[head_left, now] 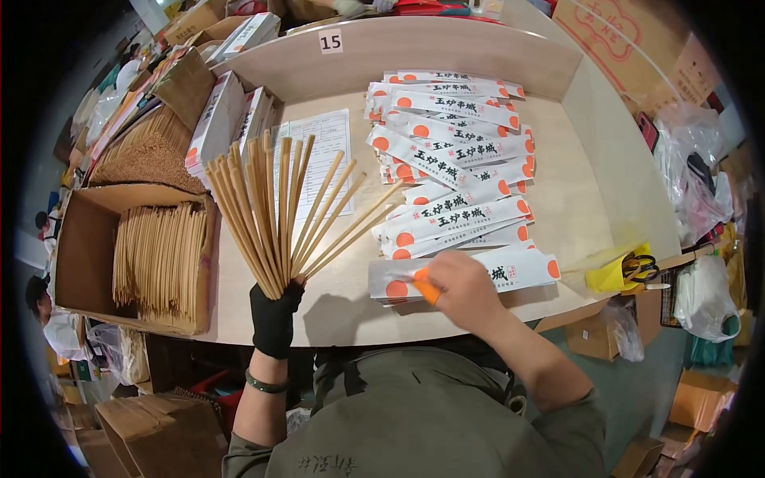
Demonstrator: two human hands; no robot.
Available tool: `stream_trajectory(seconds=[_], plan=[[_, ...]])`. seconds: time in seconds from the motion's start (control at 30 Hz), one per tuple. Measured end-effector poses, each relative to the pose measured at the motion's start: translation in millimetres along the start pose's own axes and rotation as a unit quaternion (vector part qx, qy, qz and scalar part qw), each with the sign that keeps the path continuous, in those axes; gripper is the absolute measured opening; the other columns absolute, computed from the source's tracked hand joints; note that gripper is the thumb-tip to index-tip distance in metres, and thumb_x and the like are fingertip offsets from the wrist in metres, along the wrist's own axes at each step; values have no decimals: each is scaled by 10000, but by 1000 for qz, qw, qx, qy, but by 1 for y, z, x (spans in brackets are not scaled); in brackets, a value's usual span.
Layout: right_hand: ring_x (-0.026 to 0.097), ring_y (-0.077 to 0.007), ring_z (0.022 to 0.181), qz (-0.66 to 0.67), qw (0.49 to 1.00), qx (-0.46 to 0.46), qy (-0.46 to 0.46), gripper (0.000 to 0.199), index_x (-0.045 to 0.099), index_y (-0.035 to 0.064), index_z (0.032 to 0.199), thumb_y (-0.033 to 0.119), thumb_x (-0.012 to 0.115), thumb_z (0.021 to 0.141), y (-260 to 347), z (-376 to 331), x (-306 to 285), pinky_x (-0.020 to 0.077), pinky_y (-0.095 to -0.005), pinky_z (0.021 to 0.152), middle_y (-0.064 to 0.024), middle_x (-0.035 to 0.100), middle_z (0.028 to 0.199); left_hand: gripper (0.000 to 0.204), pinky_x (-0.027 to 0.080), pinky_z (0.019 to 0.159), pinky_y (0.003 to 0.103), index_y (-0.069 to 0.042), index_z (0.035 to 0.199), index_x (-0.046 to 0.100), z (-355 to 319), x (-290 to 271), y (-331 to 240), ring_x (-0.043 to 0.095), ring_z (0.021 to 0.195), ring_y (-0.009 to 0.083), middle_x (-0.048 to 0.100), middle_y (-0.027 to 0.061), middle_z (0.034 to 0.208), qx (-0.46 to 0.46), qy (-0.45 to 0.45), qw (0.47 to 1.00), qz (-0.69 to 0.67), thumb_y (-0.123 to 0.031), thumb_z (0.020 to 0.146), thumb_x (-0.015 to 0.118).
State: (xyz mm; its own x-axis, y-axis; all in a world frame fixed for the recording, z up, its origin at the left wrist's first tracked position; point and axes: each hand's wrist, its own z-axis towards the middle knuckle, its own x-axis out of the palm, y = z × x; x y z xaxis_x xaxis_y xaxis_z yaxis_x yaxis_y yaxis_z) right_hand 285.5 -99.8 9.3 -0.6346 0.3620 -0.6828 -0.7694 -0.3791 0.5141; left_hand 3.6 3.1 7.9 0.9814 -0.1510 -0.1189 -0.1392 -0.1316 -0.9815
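My left hand [276, 319], in a black glove, is closed round the lower ends of a bundle of wooden chopsticks [271, 211]. Their upper ends fan out over the table. My right hand [462, 291] is curled over the nearest stack of white paper chopstick sleeves [522, 269] at the table's front edge. Something bright orange [427, 287] shows at its fingertips; I cannot tell whether it is worn or held. Beyond that hand lies a loose, overlapping pile of paper sleeves [458, 215] with red-orange dots and black print.
On the left an open cardboard box [72, 263] holds many chopsticks, with more bundles [147, 151] behind it. White packs [213, 127] stand by a printed sheet [331, 131]. Raised panels border the table. A yellow holder with scissors [621, 271] hangs at the right edge.
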Motion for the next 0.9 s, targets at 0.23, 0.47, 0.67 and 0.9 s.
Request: stream_trajectory(seconds=[0.23, 0.47, 0.67, 0.9], plan=[[471, -51, 609, 301, 903, 305, 11, 189, 581, 0, 736, 45, 762, 770, 2, 27, -30, 397, -225, 558, 17, 501, 712, 50, 363, 495, 217, -20, 786, 614, -5, -37, 8, 480, 545, 76, 563, 11, 660, 15, 32, 995, 98, -47, 745, 619], [461, -56, 633, 315, 894, 316, 34, 164, 626, -6, 749, 50, 780, 745, 1, 29, -36, 392, -231, 575, 15, 524, 718, 36, 380, 500, 210, -30, 778, 591, -3, -50, 6, 502, 551, 88, 578, 30, 667, -30, 68, 994, 79, -44, 755, 614], [462, -75, 667, 251, 918, 294, 83, 140, 661, 4, 777, 49, 785, 730, 1, 31, -41, 383, -254, 598, 9, 526, 710, 162, 405, 500, 231, -24, 756, 622, 5, -65, 0, 534, 549, 91, 586, 9, 613, 15, 91, 988, 123, -133, 756, 740], [465, -94, 659, 253, 921, 283, 87, 140, 665, 5, 784, 38, 785, 720, -1, 30, -39, 381, -255, 594, 3, 541, 708, 121, 431, 522, 240, -23, 825, 602, 6, -67, -8, 546, 601, 98, 603, 37, 691, -21, 122, 984, 127, -49, 759, 700]])
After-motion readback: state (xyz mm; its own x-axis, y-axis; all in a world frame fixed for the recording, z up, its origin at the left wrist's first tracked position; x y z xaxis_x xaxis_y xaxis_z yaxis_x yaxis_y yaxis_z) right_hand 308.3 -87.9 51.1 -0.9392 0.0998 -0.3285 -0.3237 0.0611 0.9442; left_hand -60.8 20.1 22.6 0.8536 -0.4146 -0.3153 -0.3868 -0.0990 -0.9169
